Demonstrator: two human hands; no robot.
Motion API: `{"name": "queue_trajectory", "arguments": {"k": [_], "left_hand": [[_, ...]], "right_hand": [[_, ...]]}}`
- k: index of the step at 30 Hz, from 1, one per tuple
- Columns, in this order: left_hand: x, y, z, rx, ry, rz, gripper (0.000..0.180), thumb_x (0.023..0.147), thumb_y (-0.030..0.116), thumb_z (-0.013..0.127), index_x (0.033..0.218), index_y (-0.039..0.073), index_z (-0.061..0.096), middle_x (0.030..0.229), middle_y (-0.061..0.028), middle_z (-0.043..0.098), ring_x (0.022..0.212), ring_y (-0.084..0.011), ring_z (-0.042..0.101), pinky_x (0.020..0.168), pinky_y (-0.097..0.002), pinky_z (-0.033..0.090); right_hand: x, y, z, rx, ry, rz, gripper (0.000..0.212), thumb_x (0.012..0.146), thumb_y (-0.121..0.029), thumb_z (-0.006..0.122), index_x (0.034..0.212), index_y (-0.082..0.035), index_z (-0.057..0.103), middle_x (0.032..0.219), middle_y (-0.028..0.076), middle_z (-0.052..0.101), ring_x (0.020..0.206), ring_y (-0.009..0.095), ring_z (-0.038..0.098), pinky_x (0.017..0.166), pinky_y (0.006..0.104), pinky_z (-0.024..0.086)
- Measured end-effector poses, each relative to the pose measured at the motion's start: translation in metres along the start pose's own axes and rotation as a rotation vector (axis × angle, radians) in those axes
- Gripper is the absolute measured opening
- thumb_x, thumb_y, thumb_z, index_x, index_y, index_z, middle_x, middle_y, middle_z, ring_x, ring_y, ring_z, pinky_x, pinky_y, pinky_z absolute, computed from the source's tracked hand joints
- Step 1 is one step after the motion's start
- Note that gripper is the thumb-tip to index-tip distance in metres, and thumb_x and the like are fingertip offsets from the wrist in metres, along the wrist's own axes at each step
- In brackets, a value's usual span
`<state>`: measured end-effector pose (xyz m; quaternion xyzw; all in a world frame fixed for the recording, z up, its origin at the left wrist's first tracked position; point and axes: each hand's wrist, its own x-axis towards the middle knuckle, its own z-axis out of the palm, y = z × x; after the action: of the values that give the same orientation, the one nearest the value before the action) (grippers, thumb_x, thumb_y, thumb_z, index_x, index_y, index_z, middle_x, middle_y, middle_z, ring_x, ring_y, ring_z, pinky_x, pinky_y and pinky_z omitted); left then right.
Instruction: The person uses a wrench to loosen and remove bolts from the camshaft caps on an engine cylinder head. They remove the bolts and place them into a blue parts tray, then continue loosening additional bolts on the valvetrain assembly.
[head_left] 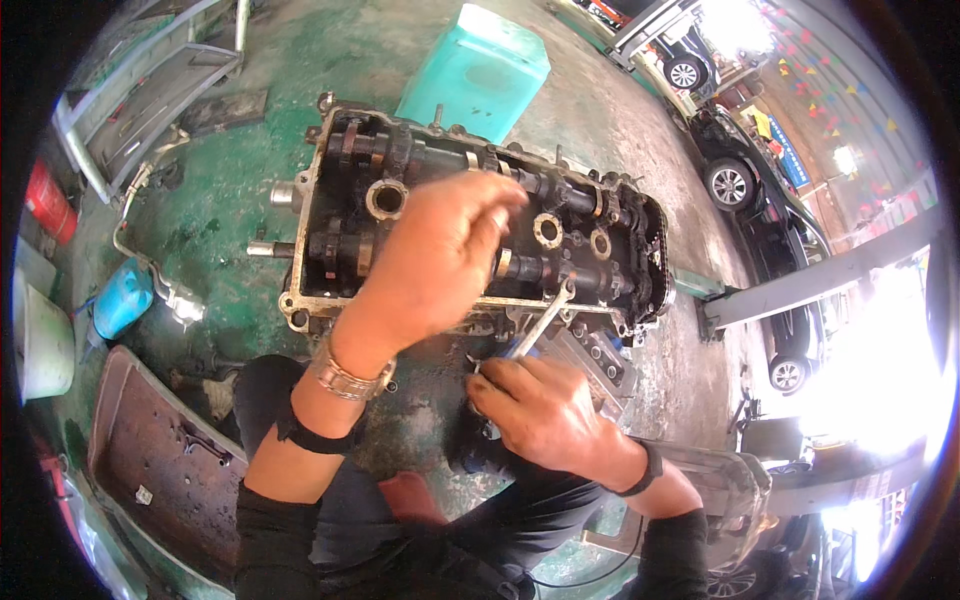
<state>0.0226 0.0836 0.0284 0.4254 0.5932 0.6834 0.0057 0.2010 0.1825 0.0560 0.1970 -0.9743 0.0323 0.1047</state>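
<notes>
An engine cylinder head (300, 305) with dark, oily camshafts stretches out in front of me, its top uncovered. My right hand (540, 405) is wrapped round the shaft of a combination wrench (543, 328). The ring end of the wrench lies at the near edge of the cylinder head, towards its right; whether it sits on a bolt I cannot make out. Over the middle of the cylinder head hovers my left hand (440, 250), its fingers curled together. Anything between those fingers is hidden, and the hand covers part of the camshafts.
Behind the engine part stands a turquoise plastic container (490, 70). A rusty tray (165, 480) lies at the lower left, near a blue jug (122, 300). Another metal engine part (590, 365) is beyond my right hand. Cars (765, 230) and a lift post (820, 275) occupy the right.
</notes>
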Motion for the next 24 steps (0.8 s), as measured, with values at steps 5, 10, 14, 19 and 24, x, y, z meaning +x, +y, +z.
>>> {"name": "queue_trajectory", "arguments": {"k": [5, 10, 14, 19, 24], "left_hand": [[-0.009, 0.000, 0.039, 0.030, -0.167, 0.145, 0.021, 0.091, -0.001, 0.059, 0.110, -0.003, 0.066, 0.106, -0.0217, 0.069, 0.097, -0.0391, 0.066, 0.088, -0.0426, 0.052], [-0.017, -0.003, 0.061, 0.177, -0.229, 0.212, 0.023, 0.088, -0.003, 0.060, 0.110, -0.004, 0.065, 0.112, -0.0246, 0.066, 0.105, -0.0432, 0.063, 0.092, -0.0451, 0.052], [-0.016, -0.008, 0.067, 0.191, -0.207, 0.202, 0.023, 0.087, -0.005, 0.060, 0.110, -0.005, 0.064, 0.114, -0.0244, 0.066, 0.106, -0.0423, 0.063, 0.094, -0.0445, 0.051], [-0.012, -0.008, 0.065, 0.085, -0.131, 0.168, 0.024, 0.088, -0.006, 0.059, 0.111, -0.005, 0.063, 0.114, -0.0242, 0.066, 0.107, -0.0417, 0.064, 0.094, -0.0417, 0.052], [-0.007, -0.001, 0.056, 0.084, -0.070, 0.189, 0.022, 0.089, -0.005, 0.059, 0.111, -0.004, 0.064, 0.113, -0.0240, 0.066, 0.104, -0.0415, 0.065, 0.090, -0.0417, 0.053]], "right_hand": [[-0.050, -0.002, -0.010, 0.032, 0.041, 0.088, 0.026, 0.071, -0.008, 0.066, 0.097, -0.005, 0.070, 0.108, 0.011, 0.069, 0.080, 0.023, 0.067, 0.061, 0.0333, 0.052], [-0.083, 0.006, -0.009, 0.152, 0.308, 0.201, 0.021, 0.071, 0.004, 0.066, 0.092, 0.001, 0.068, 0.102, 0.018, 0.072, 0.084, 0.031, 0.072, 0.072, 0.0379, 0.058], [-0.107, 0.010, -0.013, 0.276, 0.493, 0.306, 0.016, 0.080, 0.010, 0.065, 0.094, 0.002, 0.064, 0.102, 0.023, 0.073, 0.086, 0.034, 0.074, 0.076, 0.0394, 0.062], [-0.117, 0.015, -0.027, 0.419, 0.874, 0.380, 0.020, 0.099, -0.017, 0.065, 0.093, -0.001, 0.057, 0.095, 0.021, 0.071, 0.085, 0.031, 0.071, 0.070, 0.0385, 0.059], [-0.100, 0.027, -0.051, 0.346, 0.906, 0.637, 0.034, 0.105, -0.029, 0.054, 0.114, 0.003, 0.060, 0.094, 0.018, 0.066, 0.079, 0.024, 0.064, 0.080, 0.0388, 0.052]]}}
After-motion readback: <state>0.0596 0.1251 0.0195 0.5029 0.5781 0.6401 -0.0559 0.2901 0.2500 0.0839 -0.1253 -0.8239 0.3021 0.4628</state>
